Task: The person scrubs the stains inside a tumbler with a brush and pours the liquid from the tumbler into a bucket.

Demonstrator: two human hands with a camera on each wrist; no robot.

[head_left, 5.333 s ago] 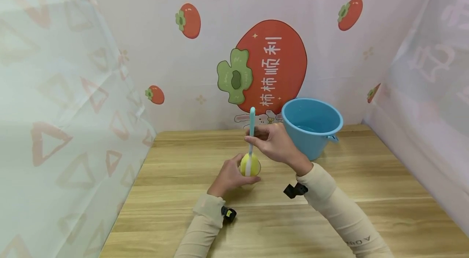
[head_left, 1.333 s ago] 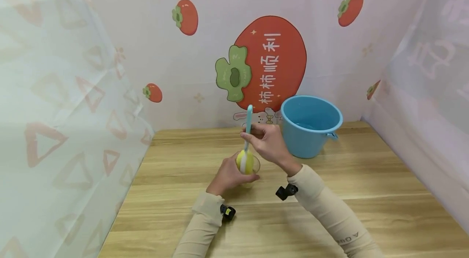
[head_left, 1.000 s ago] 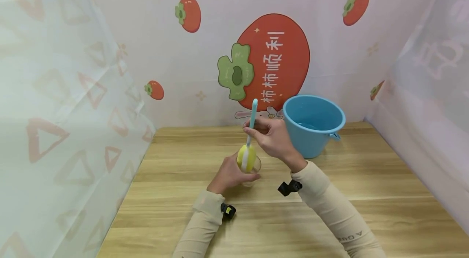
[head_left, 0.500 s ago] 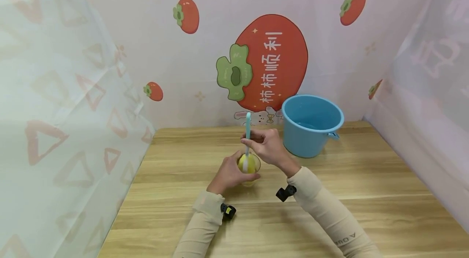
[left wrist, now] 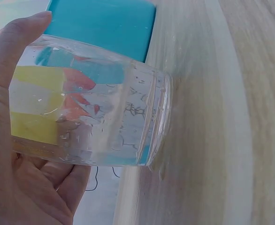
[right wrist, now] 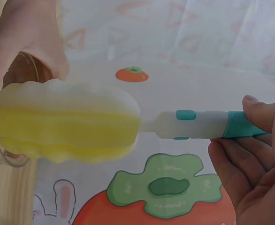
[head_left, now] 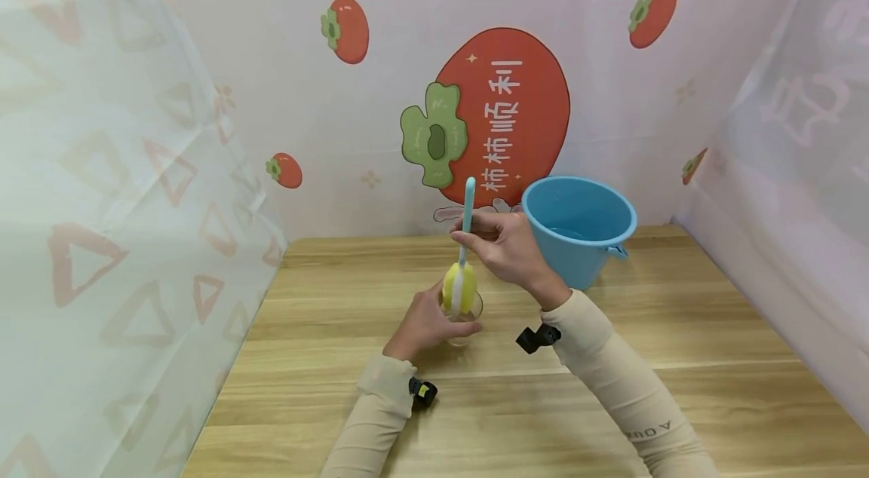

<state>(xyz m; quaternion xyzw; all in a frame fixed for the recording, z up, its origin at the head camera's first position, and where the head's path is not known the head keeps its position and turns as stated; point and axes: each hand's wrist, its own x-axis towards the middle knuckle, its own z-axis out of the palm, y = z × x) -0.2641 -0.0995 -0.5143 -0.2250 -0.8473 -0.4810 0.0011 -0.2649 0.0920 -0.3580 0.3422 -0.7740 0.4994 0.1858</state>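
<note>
One blue bucket stands at the far right of the wooden table, just beyond my right hand, which covers part of its left side. Behind it all, a pale curtain carries printed persimmons, and the brush handle crosses the largest one's lower edge. A small black device sits at each of my cuffs. My left hand wraps its fingers round the clear glass near the table's middle, hiding its left side; my right thumb and fingers pinch the handle, nearly upright. My right wrist view shows the sponge with its end inside the rim, most of it outside, and teal buttons on the shaft. Only my left wrist view shows drops on the glass; I cannot tell whether its base touches the table.
</note>
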